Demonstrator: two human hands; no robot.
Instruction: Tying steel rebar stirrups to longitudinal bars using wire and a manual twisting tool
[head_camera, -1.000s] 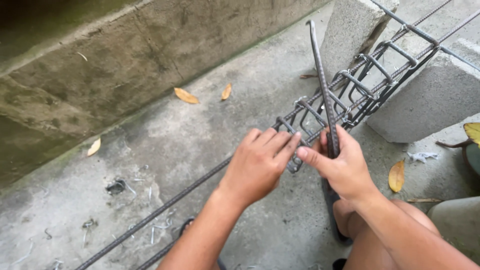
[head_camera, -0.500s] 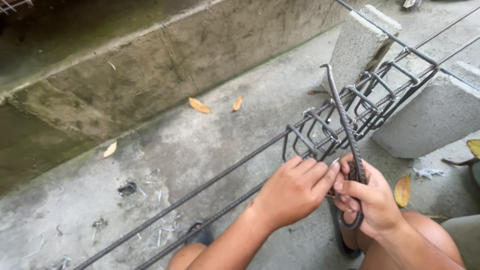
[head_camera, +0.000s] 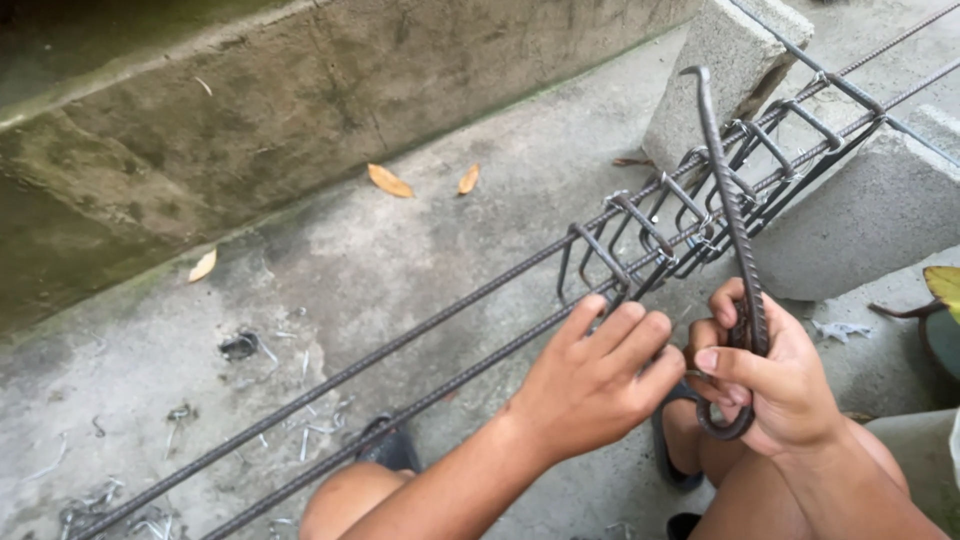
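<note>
Both hands (head_camera: 600, 375) (fingertips hidden) at cage (head_camera: 690, 215)

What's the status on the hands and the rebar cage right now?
Left hand fingers on the rebar cage at the nearest stirrup. Right hand gripping a hooked steel rod, upright. Cage rests across concrete blocks. Nothing blocking.

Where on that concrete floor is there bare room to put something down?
Bare floor lies between the wall and the long bars, bordered by dry leaves. Wire scraps litter the lower left. It is crowded around the stirrups, blocks and both hands.
</note>
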